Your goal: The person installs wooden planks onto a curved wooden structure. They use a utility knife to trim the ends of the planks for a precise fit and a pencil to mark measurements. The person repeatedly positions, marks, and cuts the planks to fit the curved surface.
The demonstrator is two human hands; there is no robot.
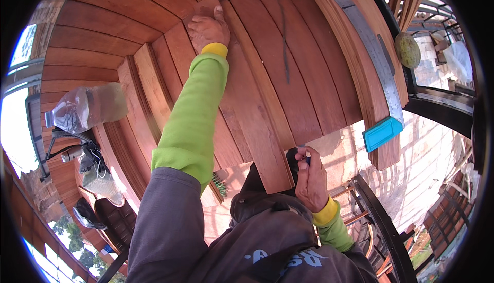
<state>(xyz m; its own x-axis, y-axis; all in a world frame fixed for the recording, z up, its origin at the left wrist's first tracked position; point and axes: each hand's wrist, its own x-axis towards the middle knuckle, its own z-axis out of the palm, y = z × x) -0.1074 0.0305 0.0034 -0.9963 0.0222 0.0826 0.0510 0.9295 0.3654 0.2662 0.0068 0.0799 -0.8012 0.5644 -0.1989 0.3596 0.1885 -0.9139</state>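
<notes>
A long reddish-brown wooden board [252,123] lies lengthwise over other boards, its near end jutting past their edge toward my body. At its far end, my left hand [208,30] presses down with bent fingers, gripping the board by its edge. Beside the near end, my right hand [312,180] is closed around a slim dark blue pencil-like stick [307,158], mostly covered by the fingers. A narrower wooden strip [257,72] runs along the board's right side. Farther right, a steel try square [370,51] with a teal handle [383,134] rests on stacked planks.
A large clear plastic bottle [90,108] lies on the boards at left, near a dark bag with cords [92,159]. A dark cord [284,41] trails across the far boards. A greenish oval object [407,50] sits by the black metal frame [442,109] at right.
</notes>
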